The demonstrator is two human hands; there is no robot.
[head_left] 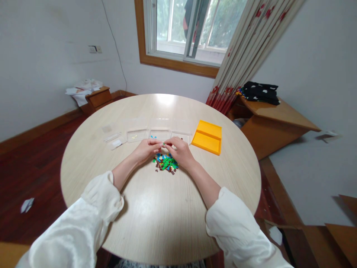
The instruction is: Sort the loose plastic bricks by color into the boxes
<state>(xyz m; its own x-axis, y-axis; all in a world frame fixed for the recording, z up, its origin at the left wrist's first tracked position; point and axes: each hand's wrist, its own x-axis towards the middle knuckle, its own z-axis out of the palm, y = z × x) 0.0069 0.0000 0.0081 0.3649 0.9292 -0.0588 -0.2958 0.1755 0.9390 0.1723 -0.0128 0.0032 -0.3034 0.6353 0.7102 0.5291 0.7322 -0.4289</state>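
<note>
Just beyond a loose heap of small plastic building blocks (pixel 166 163), my left hand (pixel 147 150) and my right hand (pixel 180 151) meet with their fingertips together. Both are closed in a pinch around a tiny green block (pixel 164 144), largely covered by the fingers. The heap mixes green, brown, blue and pale yellow pieces and lies flat on the table. Behind my hands, a clear tray (pixel 152 130) holds a few blue pieces. To its left, another clear tray (pixel 128 136) has some pale yellow ones. A third clear tray (pixel 186 137) is partly hidden by my right hand.
An open yellow plastic case (pixel 206 146) lies right of the trays on the round wooden table (pixel 150 219). Small clear containers (pixel 115 143) are at the left. Beyond the table are a wooden cabinet (pixel 267 126) with black cloth (pixel 260 92), a curtain (pixel 251 44) and a window.
</note>
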